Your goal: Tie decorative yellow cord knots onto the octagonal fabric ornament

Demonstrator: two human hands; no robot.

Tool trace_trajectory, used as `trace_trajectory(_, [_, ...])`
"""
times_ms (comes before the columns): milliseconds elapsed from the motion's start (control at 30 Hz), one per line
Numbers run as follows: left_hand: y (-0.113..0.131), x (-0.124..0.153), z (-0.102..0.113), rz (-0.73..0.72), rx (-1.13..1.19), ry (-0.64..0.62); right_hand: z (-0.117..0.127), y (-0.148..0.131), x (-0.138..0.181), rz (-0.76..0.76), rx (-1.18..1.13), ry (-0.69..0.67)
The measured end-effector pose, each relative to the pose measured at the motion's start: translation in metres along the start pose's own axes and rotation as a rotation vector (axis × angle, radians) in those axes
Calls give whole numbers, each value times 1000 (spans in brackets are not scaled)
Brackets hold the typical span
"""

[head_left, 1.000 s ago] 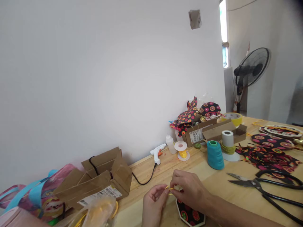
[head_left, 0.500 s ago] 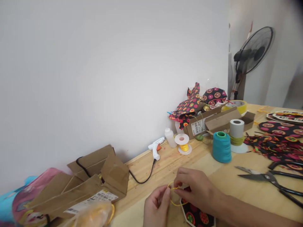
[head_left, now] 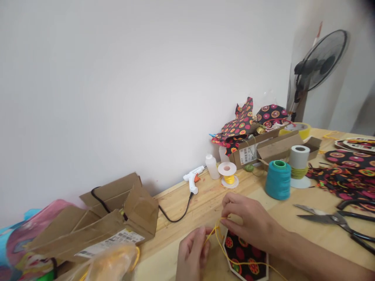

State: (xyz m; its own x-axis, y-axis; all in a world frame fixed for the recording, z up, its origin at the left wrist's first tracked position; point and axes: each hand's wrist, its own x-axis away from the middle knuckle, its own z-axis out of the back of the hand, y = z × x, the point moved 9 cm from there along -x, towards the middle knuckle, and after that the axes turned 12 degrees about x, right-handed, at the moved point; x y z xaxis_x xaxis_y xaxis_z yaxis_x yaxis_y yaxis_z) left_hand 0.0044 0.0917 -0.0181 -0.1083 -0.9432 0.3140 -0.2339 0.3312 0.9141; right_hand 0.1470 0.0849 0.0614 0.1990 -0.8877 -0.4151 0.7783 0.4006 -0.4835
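Both hands hold a thin yellow cord (head_left: 218, 236) over the table's near side. My left hand (head_left: 191, 251) pinches one part of it between thumb and fingertips. Slightly higher and to the right, my right hand (head_left: 249, 218) pinches another part, and a loop or crossing of cord lies between the two. A strand trails right across an octagonal panel (head_left: 247, 257) with a pale rim and dark fabric printed with red and orange rounds. The panel lies beneath my right hand, which covers part of it.
Black-handled scissors (head_left: 336, 219) lie partly open at right, near a teal thread cone (head_left: 278, 181) and a grey-white roll (head_left: 300, 157). A white glue gun (head_left: 192, 180) and a yellow cord spool (head_left: 227, 175) sit by the wall. Cardboard boxes (head_left: 140, 212) stand left and back.
My right hand has risen slightly, drawing the cord up from my left hand. More of the panel shows, and a cord strand now lies across it. The view has shifted a little.
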Motion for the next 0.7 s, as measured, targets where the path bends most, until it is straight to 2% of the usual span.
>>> trace_trajectory(100, [-2,-1,-2,29,37,-55,14,7,-5,-50,-159,17])
trace_trajectory(233, [6,-6,1,-110,-35,-39,27,23,-4,-231,-478,-58])
trace_trajectory(300, [6,-8,2,-125,-61,-39,42,27,-2,-275,-635,-56])
trace_trajectory(400, [5,-8,4,-121,-79,-24,76,28,0,-258,-773,-16])
trace_trajectory(467, [4,-7,4,-109,-94,-19,103,27,-1,-234,-688,42])
trace_trajectory(567, [3,-5,2,-106,-120,-14,135,15,-4,-188,-226,125])
trace_trajectory(633, [4,-3,1,-126,-113,-1,141,-5,-7,-112,155,226])
trace_trajectory(700, [4,-2,0,-138,-84,7,124,-28,-8,10,339,280])
